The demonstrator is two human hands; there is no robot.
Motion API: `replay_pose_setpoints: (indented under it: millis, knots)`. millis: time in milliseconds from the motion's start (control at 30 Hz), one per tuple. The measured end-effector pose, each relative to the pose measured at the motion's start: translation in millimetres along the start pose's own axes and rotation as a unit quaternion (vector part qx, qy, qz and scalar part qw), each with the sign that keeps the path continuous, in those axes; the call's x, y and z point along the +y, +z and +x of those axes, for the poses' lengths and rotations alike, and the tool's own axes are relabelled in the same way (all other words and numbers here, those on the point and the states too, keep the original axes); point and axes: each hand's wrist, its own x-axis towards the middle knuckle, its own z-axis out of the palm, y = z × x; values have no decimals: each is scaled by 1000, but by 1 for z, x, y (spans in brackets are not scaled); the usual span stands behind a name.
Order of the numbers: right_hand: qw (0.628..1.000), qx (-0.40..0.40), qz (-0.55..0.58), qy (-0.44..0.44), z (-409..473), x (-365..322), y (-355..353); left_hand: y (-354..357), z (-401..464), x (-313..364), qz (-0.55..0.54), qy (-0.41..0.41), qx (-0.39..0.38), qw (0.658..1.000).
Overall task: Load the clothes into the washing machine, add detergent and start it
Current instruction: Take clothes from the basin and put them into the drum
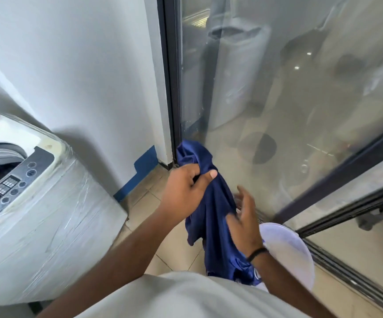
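My right hand (243, 216) hangs loose and holds nothing, fingers spread beside the blue shirt (211, 216), just above the pale basket (289, 249) on the floor; what lies in the basket I cannot tell. My left hand (186, 189) pinches the shirt near its top. Farther left, the washer (48, 203) stands open with something dark already inside. I judge loading partly done; detergent and starting remain.

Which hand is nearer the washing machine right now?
Left. The left hand, gripping the blue garment, is on the washing machine side; the right hand is farther off, open beside the white basket.
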Motion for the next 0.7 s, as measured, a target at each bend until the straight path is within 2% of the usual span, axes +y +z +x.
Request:
replay_pose_setpoints:
  millis: [100, 167, 267, 367, 433, 533, 600, 700]
  knots:
    - [974, -68, -196, 89, -18, 54, 19, -18, 6, 17, -49, 23, 45, 998]
    - [952, -91, -262, 125, -23, 74, 22, -38, 10, 28, -72, 49, 76, 993]
    - [934, -87, -308, 160, -12, 85, 17, -80, 17, 21, -100, 41, 150, 983]
    - [948, -17, -282, 144, 10, 63, 8, -129, 15, -8, -71, -5, 190, 979]
    - [956, 45, -268, 113, 25, 39, 3, -160, 6, -26, -49, -37, 223, 973]
    - [966, 102, -238, -1, 43, -15, 4, -187, -14, -40, -24, -96, 251, 963]
    - [965, 84, -231, -95, 49, -58, 18, -186, -23, -45, -3, -119, 220, 968]
    - [964, 33, -170, -201, 46, -131, 47, -163, -26, -46, 13, -120, 114, 986]
